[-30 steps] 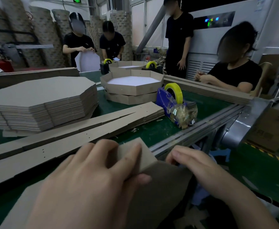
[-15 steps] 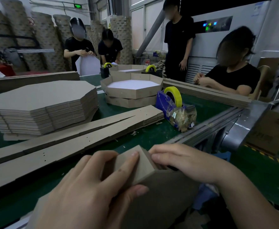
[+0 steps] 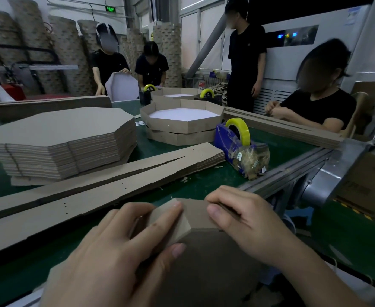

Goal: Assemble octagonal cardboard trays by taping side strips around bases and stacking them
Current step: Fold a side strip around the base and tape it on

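While left hand (image 3: 115, 251) and right hand (image 3: 250, 224) pinch it, the brown side strip (image 3: 196, 214) stands creased around the base (image 3: 208, 264).

The stack of octagonal bases (image 3: 64, 138) lies left of the stacked trays (image 3: 182, 122), side strips (image 3: 106, 182) in front.

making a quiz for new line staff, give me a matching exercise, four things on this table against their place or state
Things:
1 pile of octagon bases
2 tape dispenser
3 finished trays
4 half-built tray

States:
a stacked, white inside
b gripped by left hand and right hand
c flat, at far left
d blue, carries a yellow tape roll

Pairs: 1-c; 2-d; 3-a; 4-b
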